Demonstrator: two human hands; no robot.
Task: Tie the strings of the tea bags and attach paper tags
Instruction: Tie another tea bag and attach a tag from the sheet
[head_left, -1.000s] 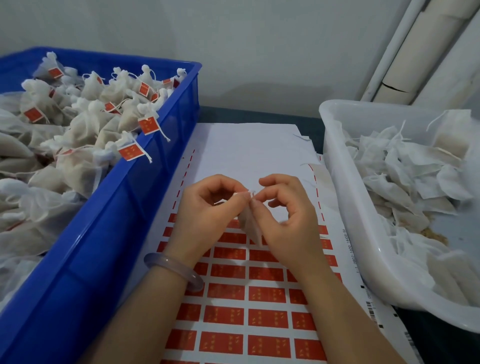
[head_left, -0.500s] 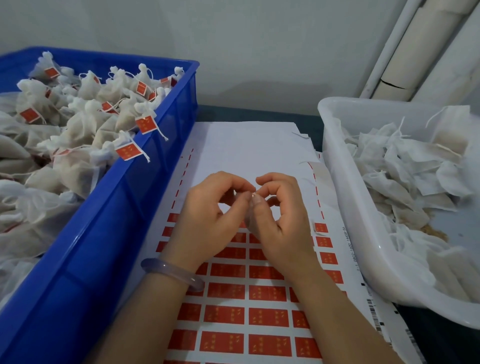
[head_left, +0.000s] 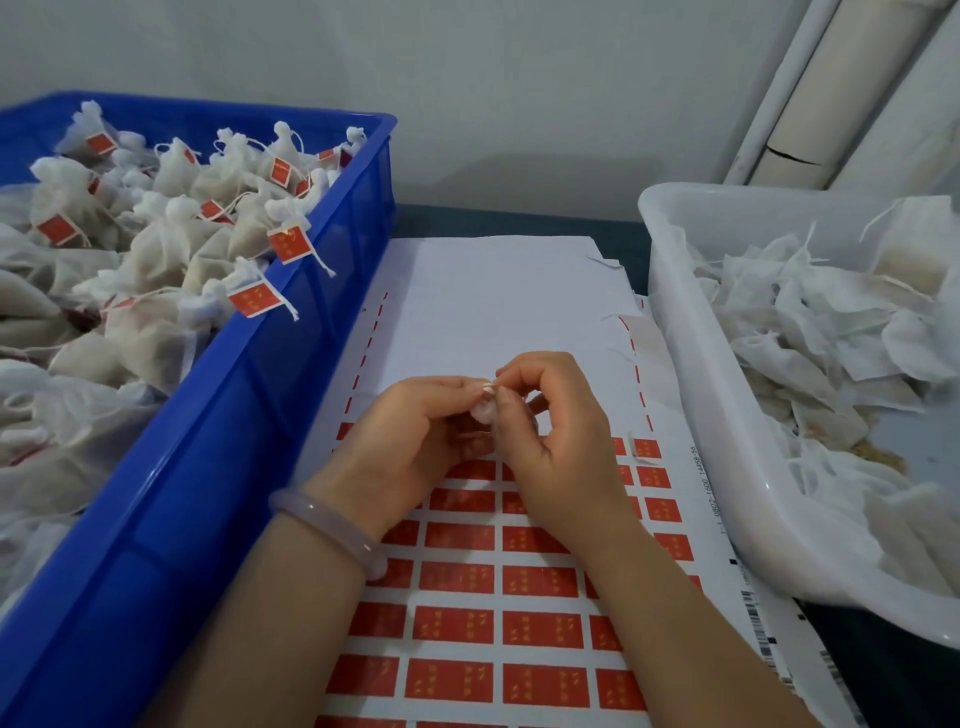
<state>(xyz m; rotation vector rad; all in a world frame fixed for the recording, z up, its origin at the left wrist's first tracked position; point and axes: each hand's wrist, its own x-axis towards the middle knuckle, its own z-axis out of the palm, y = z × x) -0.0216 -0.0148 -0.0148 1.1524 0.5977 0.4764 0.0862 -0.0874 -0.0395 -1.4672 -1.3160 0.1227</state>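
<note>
My left hand (head_left: 410, 447) and right hand (head_left: 561, 457) meet above the tag sheet (head_left: 467, 577), and the fingers (head_left: 524, 371) of both pinch the top of one tea bag (head_left: 482, 414). Its small white body hangs just below my fingertips, equally near both hands. The string is hidden, so I cannot tell whether it is knotted.

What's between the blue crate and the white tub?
The sheet of red tags, with the left hand and right hand pinching a tea bag over it; head view.

Pale wall (head_left: 519, 78) behind, perhaps pipes (head_left: 821, 104) at right.
</note>
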